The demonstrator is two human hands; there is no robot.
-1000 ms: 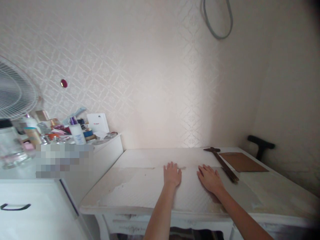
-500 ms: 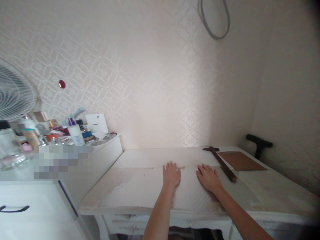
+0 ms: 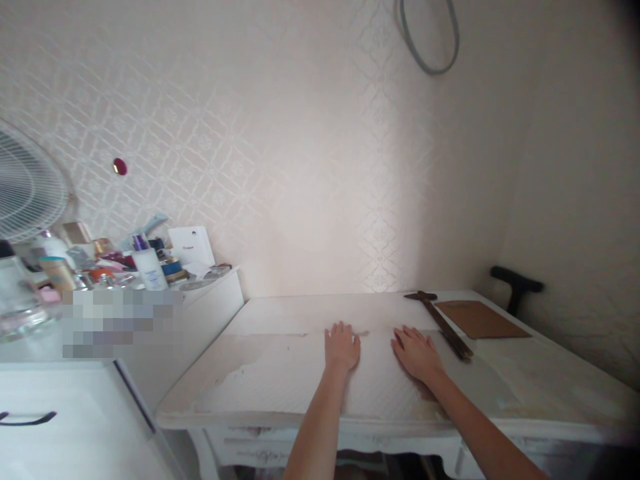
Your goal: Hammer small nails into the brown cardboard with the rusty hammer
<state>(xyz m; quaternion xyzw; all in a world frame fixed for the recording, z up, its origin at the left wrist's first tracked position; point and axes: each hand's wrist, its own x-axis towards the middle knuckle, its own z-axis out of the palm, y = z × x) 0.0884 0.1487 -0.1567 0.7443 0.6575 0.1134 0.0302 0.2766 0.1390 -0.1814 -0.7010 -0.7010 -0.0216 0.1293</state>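
Both of my hands lie flat, palms down, on a white table (image 3: 280, 387) whose top is worn and patchy. My left hand (image 3: 342, 347) rests near the middle with its fingers stretched out and holds nothing. My right hand (image 3: 416, 353) lies a little to its right, fingers spread, also holding nothing. Just right of my right hand lies a long dark wooden ruler-like tool (image 3: 443, 323), pointing away towards the wall. A brown board (image 3: 475, 319) lies beside it at the table's far right.
A white cabinet (image 3: 150, 347) on the left carries several bottles, jars and a white box (image 3: 191, 245). A white fan (image 3: 27, 180) stands at the far left. A black handle (image 3: 516, 283) juts out by the right wall. A grey loop (image 3: 429, 40) hangs on the wall.
Hands stay flat in the same spots on the table. Only the view drifts slightly, shifting everything a little to the left.
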